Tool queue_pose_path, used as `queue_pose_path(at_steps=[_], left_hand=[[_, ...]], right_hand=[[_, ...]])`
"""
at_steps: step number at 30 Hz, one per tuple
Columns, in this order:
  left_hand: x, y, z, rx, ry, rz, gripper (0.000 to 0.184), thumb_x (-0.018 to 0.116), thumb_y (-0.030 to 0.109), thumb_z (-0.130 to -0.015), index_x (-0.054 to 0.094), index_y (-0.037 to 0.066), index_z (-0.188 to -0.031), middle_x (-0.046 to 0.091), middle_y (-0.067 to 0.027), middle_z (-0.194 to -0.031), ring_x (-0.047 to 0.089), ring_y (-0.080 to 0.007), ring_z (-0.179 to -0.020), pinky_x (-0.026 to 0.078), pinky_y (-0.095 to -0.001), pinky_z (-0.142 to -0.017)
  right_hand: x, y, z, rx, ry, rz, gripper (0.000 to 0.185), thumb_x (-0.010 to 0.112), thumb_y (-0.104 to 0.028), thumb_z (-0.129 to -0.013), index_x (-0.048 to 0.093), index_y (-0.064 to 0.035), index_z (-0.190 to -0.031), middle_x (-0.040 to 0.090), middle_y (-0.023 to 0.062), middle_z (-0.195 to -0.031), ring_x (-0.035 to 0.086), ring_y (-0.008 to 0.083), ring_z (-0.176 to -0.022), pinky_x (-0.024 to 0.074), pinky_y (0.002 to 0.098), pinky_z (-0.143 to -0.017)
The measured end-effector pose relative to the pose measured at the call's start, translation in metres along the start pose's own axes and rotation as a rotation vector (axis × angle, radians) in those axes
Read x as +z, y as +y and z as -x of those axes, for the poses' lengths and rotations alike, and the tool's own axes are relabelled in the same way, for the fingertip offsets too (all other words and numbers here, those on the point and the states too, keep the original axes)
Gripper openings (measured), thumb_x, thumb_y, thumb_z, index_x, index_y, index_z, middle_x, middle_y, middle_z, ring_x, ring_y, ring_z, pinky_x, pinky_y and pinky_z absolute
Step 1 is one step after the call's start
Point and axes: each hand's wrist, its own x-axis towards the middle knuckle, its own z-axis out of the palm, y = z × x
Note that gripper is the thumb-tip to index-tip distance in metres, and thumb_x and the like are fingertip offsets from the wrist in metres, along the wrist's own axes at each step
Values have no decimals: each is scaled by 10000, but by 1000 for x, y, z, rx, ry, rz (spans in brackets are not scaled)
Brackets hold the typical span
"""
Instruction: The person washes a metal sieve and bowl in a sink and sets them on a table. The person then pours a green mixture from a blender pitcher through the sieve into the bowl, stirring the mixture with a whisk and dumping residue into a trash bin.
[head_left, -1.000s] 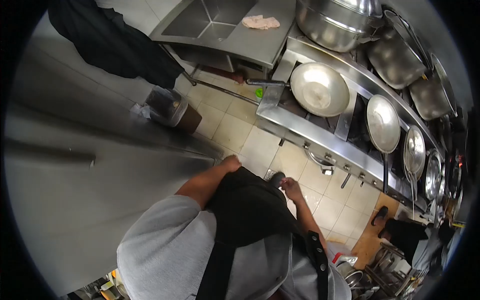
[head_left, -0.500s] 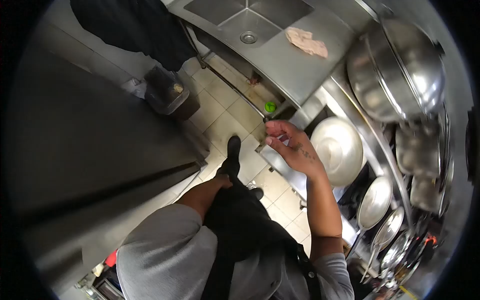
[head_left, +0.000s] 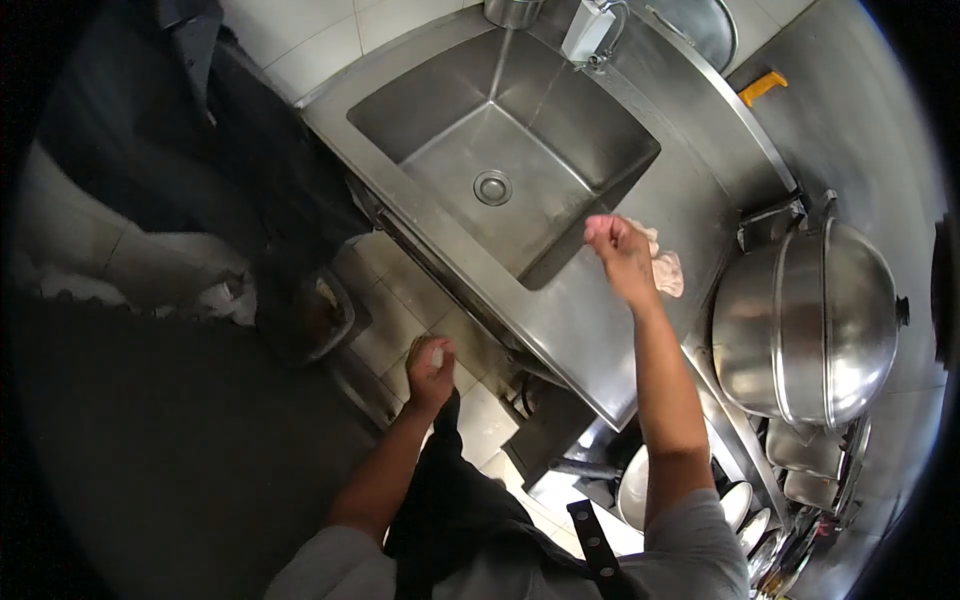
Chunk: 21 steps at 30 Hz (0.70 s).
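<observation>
My right hand hangs over the counter beside the sink, its fingers curled in and nothing visible in them. Just behind it a crumpled pale pink cloth lies on the metal counter, partly hidden by the hand; whether they touch I cannot tell. Lower and to the left, my left hand is closed in front of my body, above the tiled floor. A small pale patch shows at its fingers, too unclear to name.
A large lidded steel pot stands right of the sink, with pans and ladles below it. Water runs from above into the basin. An orange-handled tool is at the back wall. Left are a bin and another person in dark clothes.
My view has moved forward toward the sink. My right hand has gone from beside the pale bowl to over the counter near the cloth, fingers more curled. My left hand has risen forward.
</observation>
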Motion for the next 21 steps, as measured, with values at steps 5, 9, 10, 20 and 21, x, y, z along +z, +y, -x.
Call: queue_pose_path(at_steps=[5, 9, 10, 20, 21], left_hand=[[35, 63, -177, 452, -148, -121, 151, 663, 172, -834, 583, 62, -766, 610, -122, -773, 592, -325, -727, 476, -421, -648], [57, 53, -207, 302, -351, -409, 273, 677, 235, -832, 545, 83, -648, 579, -115, -640, 602, -318, -636, 470, -432, -567], [56, 55, -204, 261, -394, -488, 301, 676, 254, -832, 538, 88, -621, 569, -115, -610, 601, -325, -612, 467, -442, -548], [64, 51, -208, 228, -408, -489, 375, 691, 265, -812, 491, 116, -531, 524, -118, -530, 558, -332, -497, 437, -453, -480], [64, 50, -208, 236, -424, -494, 380, 693, 264, -809, 485, 117, -528, 520, -114, -524, 554, -332, -493, 435, -453, -477]], right_hand=[[6, 72, -156, 35, 331, -111, 238, 585, -224, -934, 661, -2, -895, 628, 28, -746, 565, 102, -688, 453, 252, -656], [3, 90, -239, -116, 427, 453, 252, 585, -168, -872, 639, -29, -1075, 694, 132, -938, 671, 285, -857, 514, 364, -788], [3, 100, -260, -149, 395, 499, 300, 572, -148, -867, 600, -47, -1149, 672, 150, -1017, 646, 313, -938, 504, 388, -834], [15, 98, -389, 25, 60, 1014, 670, 489, -54, -850, 292, -211, -1471, 510, 211, -1306, 548, 379, -1175, 447, 465, -989], [18, 90, -390, 82, 14, 1055, 666, 481, -46, -850, 302, -223, -1466, 495, 199, -1330, 545, 372, -1184, 449, 469, -993]])
